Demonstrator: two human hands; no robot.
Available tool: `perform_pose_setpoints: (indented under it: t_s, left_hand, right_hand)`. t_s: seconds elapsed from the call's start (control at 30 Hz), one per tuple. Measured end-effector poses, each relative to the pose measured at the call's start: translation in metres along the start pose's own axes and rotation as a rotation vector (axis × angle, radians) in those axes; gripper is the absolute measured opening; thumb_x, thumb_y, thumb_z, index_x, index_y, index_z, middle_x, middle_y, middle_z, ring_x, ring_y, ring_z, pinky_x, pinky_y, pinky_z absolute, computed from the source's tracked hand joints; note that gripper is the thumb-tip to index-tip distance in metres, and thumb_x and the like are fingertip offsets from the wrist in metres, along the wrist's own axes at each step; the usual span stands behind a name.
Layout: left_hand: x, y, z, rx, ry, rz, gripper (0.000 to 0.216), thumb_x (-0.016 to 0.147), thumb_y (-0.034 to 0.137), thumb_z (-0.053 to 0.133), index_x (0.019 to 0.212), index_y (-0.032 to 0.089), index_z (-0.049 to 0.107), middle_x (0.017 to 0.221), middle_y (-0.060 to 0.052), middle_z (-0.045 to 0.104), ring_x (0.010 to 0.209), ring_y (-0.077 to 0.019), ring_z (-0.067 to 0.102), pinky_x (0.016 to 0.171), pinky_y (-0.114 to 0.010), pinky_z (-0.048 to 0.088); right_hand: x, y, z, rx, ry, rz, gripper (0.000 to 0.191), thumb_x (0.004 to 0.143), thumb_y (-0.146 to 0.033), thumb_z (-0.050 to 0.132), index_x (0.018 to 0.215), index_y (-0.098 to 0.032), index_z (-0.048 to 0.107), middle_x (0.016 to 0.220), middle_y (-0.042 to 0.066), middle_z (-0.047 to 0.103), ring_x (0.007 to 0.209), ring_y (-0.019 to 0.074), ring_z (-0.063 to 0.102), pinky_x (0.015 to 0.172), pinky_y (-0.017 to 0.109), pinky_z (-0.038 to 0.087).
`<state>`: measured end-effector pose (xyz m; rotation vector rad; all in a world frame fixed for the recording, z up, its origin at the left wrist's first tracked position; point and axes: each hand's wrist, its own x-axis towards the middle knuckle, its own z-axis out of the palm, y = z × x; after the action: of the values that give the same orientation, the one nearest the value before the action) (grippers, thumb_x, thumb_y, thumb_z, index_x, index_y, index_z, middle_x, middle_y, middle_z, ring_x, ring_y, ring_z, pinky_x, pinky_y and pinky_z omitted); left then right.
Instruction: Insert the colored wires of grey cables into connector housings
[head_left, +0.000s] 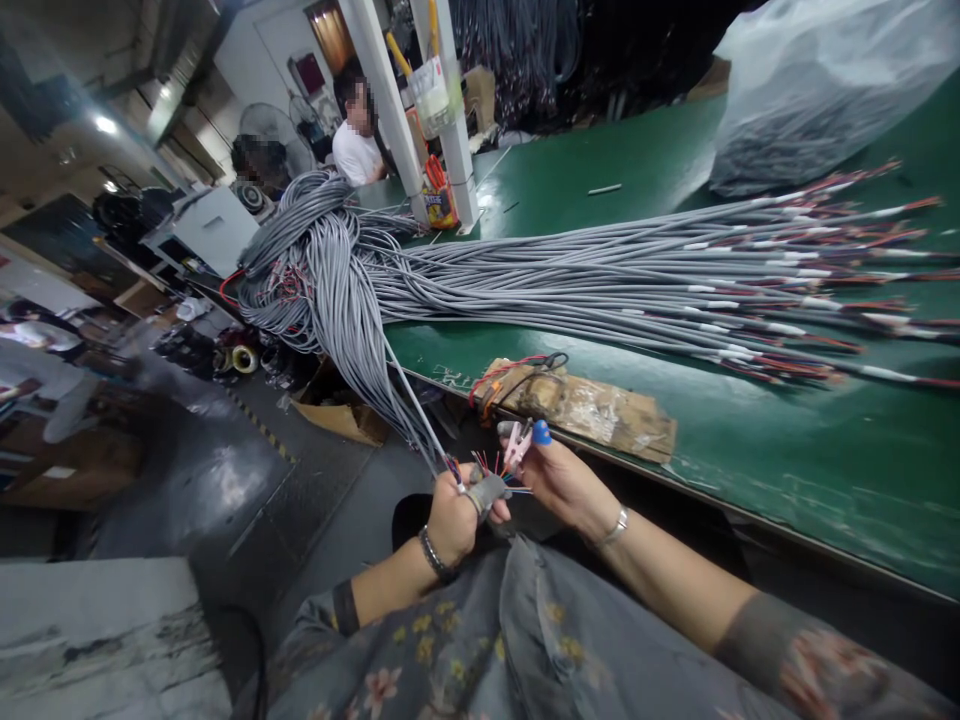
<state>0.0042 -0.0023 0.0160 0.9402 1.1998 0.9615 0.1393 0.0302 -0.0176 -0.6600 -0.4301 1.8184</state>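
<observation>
My left hand (459, 518) is closed round the end of a grey multi-core cable (421, 412), with a grey wrap on its thumb. Thin coloured wires (491, 464) fan out of that end above the thumb. Close to them on the right, my right hand (562, 480) is closed on a small pale pink clip-like tool (516, 442), its exact kind unclear. A blue cover (541, 432) sits on a digit of this hand. Whether the tool touches a wire is too small to tell. The held cable runs up to a large grey cable bundle (330, 260) draped over the bench edge.
Cable ends with bared coloured wires (810, 275) lie across the green bench (795, 440). Near its edge lies a taped cardboard piece (600, 405) with red and black leads. A plastic bag (817, 100) stands at the back right. A white post (450, 130) rises behind. People sit beyond.
</observation>
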Motion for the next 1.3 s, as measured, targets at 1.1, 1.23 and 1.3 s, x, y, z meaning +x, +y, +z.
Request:
perform_pose_setpoints:
  t_s: [1.1, 1.23, 1.3]
  left_hand:
    - [0.001, 0.001, 0.006, -0.042, 0.063, 0.027, 0.041, 0.059, 0.051, 0.075, 0.052, 0.016, 0.055, 0.04, 0.0, 0.056, 0.036, -0.0087, 0.048, 0.04, -0.021, 0.039]
    - [0.001, -0.002, 0.004, -0.029, 0.06, 0.033, 0.04, 0.059, 0.05, 0.076, 0.052, 0.016, 0.056, 0.04, 0.0, 0.057, 0.036, -0.0088, 0.048, 0.04, -0.021, 0.039]
    - [0.0, -0.004, 0.001, -0.034, 0.05, 0.046, 0.04, 0.06, 0.05, 0.076, 0.053, 0.015, 0.057, 0.041, 0.0, 0.057, 0.036, -0.0088, 0.048, 0.04, -0.021, 0.04]
  right_hand:
    - [-0.004, 0.001, 0.004, -0.015, -0.065, -0.023, 0.041, 0.071, -0.058, 0.071, 0.088, -0.02, 0.069, 0.075, 0.002, 0.069, 0.07, 0.0186, 0.061, 0.067, 0.033, 0.047]
    - [-0.003, 0.003, 0.002, 0.007, -0.034, -0.016, 0.039, 0.071, -0.058, 0.071, 0.083, -0.021, 0.069, 0.075, 0.002, 0.069, 0.068, 0.0176, 0.06, 0.063, 0.031, 0.047]
    - [-0.005, 0.003, 0.002, 0.02, -0.007, 0.01, 0.039, 0.071, -0.059, 0.071, 0.08, -0.022, 0.07, 0.075, 0.002, 0.069, 0.065, 0.0165, 0.059, 0.06, 0.029, 0.045]
